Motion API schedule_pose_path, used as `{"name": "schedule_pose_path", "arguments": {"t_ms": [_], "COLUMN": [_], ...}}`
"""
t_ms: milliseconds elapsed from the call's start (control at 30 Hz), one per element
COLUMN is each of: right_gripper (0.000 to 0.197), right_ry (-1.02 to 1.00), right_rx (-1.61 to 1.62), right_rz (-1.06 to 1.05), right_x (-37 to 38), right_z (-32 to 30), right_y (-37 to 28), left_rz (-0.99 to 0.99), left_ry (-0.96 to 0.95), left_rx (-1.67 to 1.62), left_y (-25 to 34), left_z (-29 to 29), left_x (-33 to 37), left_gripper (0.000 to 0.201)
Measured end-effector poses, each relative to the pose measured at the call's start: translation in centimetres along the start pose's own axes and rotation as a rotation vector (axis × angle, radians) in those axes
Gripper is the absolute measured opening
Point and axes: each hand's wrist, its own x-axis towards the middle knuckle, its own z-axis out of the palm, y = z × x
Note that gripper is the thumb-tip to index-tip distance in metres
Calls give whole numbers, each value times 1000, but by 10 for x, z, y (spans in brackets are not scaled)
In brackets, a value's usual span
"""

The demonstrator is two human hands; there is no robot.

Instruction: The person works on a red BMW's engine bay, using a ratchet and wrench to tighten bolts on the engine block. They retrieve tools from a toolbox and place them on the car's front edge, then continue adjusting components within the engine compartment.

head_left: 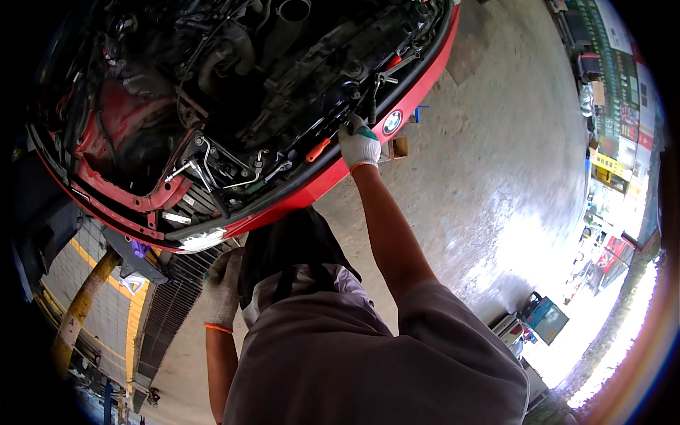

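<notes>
Orange handle (318, 150) beside right fingers (347, 130)

A dark grey short-sleeved shirt (368, 361) is worn with black trousers (301, 241). The right hand (360, 144) and left hand (224, 280) are covered by pale knitted gloves (367, 152), finished with orange bands (218, 327) at the cuffs; the right one is marked by a green patch (366, 132).

dim engine bay (273, 88), flr (520, 237) glare

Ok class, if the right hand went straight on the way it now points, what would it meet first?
Most likely the black panel just ahead of the right hand, though depth is unclear and they may already be touching.
</notes>
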Motion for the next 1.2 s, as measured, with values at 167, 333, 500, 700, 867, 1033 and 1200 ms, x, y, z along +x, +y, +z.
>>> {"name": "schedule_pose_path", "arguments": {"t_ms": [167,333,500,700,867,1033,1200], "right_gripper": [46,41,39,38,34,28,29], "right_ry": [-164,-164,-130,-72,-20,-190,-173], "right_rx": [-126,-39,-16,-196,-255,-559,-568], "right_rz": [-106,-99,-164,-157,-133,-222,-281], "right_x": [-7,-17,-13,11,45,54,65], "right_z": [0,1,-1,-10,13,-1,6], "right_y": [-2,-5,6,0,-3,-16,-12], "left_rz": [-93,-76,-108,-37,-14,-61,-48], "left_ry": [-23,-12,-4,-12,-21,-7,24], "left_rx": [62,118,159,204,238,103,31], "left_y": [15,27,41,45,46,48,45], "left_z": [7,15,23,28,29,32,32], "left_x": [-1,-2,-4,-6,-8,-16,-26], "left_gripper": [34,34,35,36,35,32,32]}}
